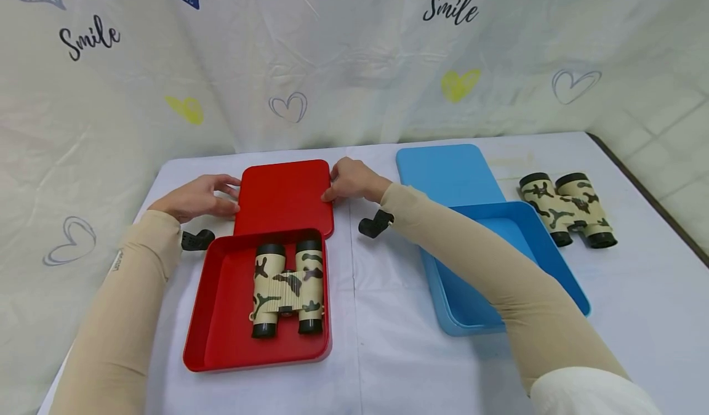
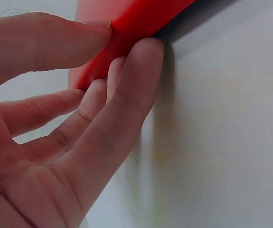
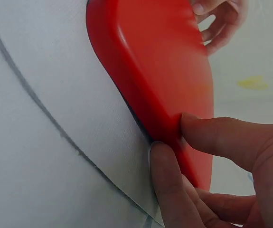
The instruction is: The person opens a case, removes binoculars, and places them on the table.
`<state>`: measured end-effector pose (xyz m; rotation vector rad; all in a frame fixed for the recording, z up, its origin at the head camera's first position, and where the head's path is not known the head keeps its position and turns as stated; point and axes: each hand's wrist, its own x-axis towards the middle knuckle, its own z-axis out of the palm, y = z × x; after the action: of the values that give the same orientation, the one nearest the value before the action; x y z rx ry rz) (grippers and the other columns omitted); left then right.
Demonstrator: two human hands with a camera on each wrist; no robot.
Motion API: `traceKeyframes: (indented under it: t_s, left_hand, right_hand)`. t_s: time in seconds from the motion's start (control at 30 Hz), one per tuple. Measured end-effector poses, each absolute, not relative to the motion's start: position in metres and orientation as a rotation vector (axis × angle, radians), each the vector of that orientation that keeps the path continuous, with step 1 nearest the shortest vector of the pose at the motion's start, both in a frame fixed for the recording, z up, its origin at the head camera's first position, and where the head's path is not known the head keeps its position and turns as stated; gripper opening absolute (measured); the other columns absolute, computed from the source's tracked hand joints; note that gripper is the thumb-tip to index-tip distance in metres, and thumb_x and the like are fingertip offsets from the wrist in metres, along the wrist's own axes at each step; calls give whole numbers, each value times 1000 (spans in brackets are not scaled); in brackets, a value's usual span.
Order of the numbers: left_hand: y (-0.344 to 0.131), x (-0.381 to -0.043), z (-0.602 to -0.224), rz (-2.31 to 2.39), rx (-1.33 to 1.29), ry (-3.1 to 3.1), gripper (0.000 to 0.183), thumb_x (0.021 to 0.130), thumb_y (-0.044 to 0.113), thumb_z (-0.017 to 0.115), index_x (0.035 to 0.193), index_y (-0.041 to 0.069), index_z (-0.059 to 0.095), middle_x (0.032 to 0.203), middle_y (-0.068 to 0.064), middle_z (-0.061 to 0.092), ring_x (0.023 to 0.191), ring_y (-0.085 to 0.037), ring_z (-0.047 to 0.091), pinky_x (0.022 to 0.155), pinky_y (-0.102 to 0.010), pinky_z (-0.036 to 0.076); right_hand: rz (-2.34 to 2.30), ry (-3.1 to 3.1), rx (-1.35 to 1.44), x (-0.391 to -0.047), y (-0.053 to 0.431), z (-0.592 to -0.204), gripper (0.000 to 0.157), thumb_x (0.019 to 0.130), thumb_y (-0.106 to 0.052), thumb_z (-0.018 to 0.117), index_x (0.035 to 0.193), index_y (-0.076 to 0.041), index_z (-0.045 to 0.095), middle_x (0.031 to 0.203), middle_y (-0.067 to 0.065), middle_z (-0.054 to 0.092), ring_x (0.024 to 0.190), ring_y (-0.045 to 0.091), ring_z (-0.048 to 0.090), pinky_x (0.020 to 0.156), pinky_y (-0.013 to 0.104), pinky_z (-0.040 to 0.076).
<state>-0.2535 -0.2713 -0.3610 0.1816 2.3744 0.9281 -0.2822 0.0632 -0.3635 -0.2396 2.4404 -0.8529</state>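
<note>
Left hand (image 1: pixel 196 197) pinches the left edge of the red lid (image 1: pixel 284 195), thumb on top, fingers (image 2: pixel 127 90) curled under the rim. Right hand (image 1: pixel 354 180) pinches the right edge the same way, thumb above, fingertips (image 3: pixel 167 175) below. Lid lies flat on the white table (image 1: pixel 388 316), its near edge touching the far rim of the open red box (image 1: pixel 221 316). One pair of camouflage binoculars (image 1: pixel 287 287) lies inside the red box, toward its right side. To the right: open blue box (image 1: pixel 554 267), partly under the right forearm, with the blue lid (image 1: pixel 448 173) behind it. Second binoculars (image 1: pixel 566 209) on the table just right of the blue box.
</note>
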Motion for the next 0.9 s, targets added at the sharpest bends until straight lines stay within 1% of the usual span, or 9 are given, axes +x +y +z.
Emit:
traceKeyframes:
  t_s: [0.1, 0.2, 0.3, 0.37, 0.53, 0.63, 0.83, 0.9]
  left_hand:
    - [-270, -250, -359, 910, 182, 2379, 73, 98, 18, 65, 159, 1, 29, 148, -26, 48, 126, -36, 61, 110, -55, 53]
    - [-269, -247, -358, 902, 182, 2384, 74, 98, 18, 66, 159, 1, 29, 147, -26, 49, 125, -35, 62, 110, -53, 54]
    - [-269, -247, -358, 902, 183, 2393, 74, 98, 18, 66, 159, 0, 29, 146, -27, 50, 122, -33, 64, 109, -52, 54]
    - [-269, -247, -358, 900, 182, 2400, 74, 98, 18, 66, 159, 1, 29, 146, -27, 50, 122, -32, 65, 110, -53, 53]
    - [-271, -244, -356, 904, 183, 2416, 75, 98, 19, 66, 160, 3, 28, 149, -28, 49, 127, -37, 63, 113, -59, 48]
    - [-271, -242, -356, 914, 180, 2423, 73, 99, 20, 65, 160, 3, 28, 149, -28, 50, 128, -38, 63, 114, -61, 47]
    - [-274, -239, -356, 958, 170, 2427, 66, 103, 21, 59, 160, 2, 29, 147, -28, 51, 118, -34, 71, 117, -61, 43]
    - [-275, -236, -354, 961, 162, 2446, 64, 105, 24, 57, 160, 3, 30, 146, -26, 52, 117, -33, 71, 116, -59, 44]
  right_hand:
    - [-855, 2445, -246, -280, 63, -364, 68, 91, -29, 77, 146, -2, 49, 115, 11, 70, 109, 25, 63, 107, 43, 53]
    - [-865, 2442, -242, -278, 63, -365, 66, 92, -29, 77, 145, -2, 50, 111, 11, 73, 105, 25, 67, 107, 43, 52]
    - [-871, 2445, -236, -276, 63, -364, 66, 92, -29, 77, 146, -2, 50, 112, 11, 73, 105, 24, 67, 107, 42, 53]
    - [-881, 2442, -236, -276, 64, -362, 64, 92, -26, 76, 146, -3, 50, 114, 10, 72, 108, 25, 64, 105, 42, 53]
    - [-927, 2410, -243, -275, 66, -359, 61, 92, -18, 73, 146, -3, 50, 123, 11, 68, 113, 26, 59, 103, 40, 55]
    - [-976, 2383, -249, -273, 68, -360, 60, 92, -15, 70, 147, -3, 49, 124, 12, 67, 111, 26, 61, 102, 39, 55]
    - [-1033, 2341, -262, -268, 71, -360, 61, 93, -12, 66, 150, -3, 46, 130, 14, 64, 110, 27, 63, 104, 39, 56]
    - [-1039, 2338, -260, -266, 72, -358, 61, 93, -12, 65, 150, -3, 45, 132, 14, 63, 110, 27, 65, 105, 40, 56]
